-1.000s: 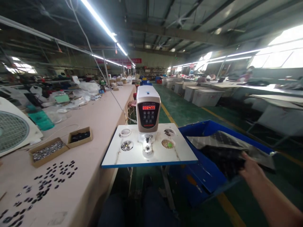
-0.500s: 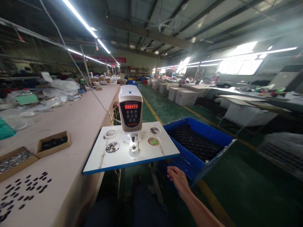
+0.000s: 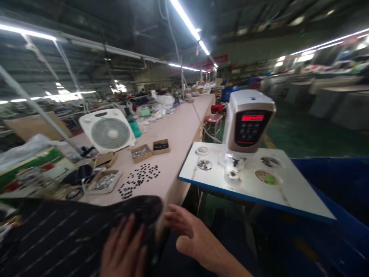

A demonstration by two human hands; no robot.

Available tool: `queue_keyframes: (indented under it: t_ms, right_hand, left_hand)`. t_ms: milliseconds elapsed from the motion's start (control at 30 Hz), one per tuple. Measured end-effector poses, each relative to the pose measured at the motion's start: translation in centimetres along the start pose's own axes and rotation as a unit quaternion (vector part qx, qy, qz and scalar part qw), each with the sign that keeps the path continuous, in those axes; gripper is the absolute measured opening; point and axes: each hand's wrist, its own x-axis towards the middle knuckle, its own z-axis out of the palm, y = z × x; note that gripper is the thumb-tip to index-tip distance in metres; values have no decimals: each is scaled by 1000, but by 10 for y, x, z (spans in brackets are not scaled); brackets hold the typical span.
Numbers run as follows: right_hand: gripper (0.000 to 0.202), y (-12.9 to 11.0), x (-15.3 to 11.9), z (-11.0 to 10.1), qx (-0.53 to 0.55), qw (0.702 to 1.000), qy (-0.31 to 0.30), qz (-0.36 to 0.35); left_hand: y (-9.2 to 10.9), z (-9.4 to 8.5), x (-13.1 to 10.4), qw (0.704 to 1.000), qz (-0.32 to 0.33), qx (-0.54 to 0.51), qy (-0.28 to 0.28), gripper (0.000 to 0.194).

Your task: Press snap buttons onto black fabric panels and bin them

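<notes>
A pile of dark fabric with pale stripes (image 3: pixel 57 234) lies at the lower left, on the near part of the long table. My left hand (image 3: pixel 123 248), blurred by motion, rests on the fabric's right part with its fingers spread. Just right of the fabric's rounded end is my right hand (image 3: pixel 198 238), fingers apart and thumb out, holding nothing. Whether its fingertips touch the cloth I cannot tell. Beyond the fabric, many small black discs (image 3: pixel 144 175) are scattered over the tabletop.
To the right stands a press machine (image 3: pixel 249 127) with a red display on a white, blue-edged board (image 3: pixel 207 175) with cups of small parts. Small cardboard boxes (image 3: pixel 105 182) and a white fan (image 3: pixel 108 130) are on the long table (image 3: pixel 175 154). A blue bin (image 3: pixel 323 173) is at far right.
The view has swung left, bringing the striped fabric and my left hand into sight. My right hand has moved from beside the blue bin to the fabric's end.
</notes>
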Motion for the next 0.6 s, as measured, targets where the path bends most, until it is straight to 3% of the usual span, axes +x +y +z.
queue_keyframes:
  t_ms: [67, 133, 200, 267, 433, 500, 600]
  right_hand:
    - [79, -10, 6, 5, 8, 999, 33, -8]
    - [59, -13, 6, -4, -14, 992, 126, -1]
    - [46, -11, 1, -23, -41, 978, 206, 5]
    - [43, -8, -8, -47, -54, 967, 248, 11]
    - [44, -11, -30, -88, -49, 950, 303, 58]
    - [44, -14, -33, -93, -50, 949, 306, 59]
    - [41, -13, -36, -96, -48, 953, 289, 80]
  left_hand:
    - [20, 17, 5, 998, 47, 34, -11, 59]
    - [42, 30, 18, 996, 87, 11, -30, 63]
    - [57, 29, 31, 994, 104, -38, -24, 61]
    - [59, 17, 40, 993, 89, -73, -3, 59]
    - [15, -10, 65, 997, 14, -24, 71, 75]
    - [-6, -7, 77, 1000, 4, -10, 26, 85]
    - [-24, 8, 86, 988, -58, -49, -134, 104]
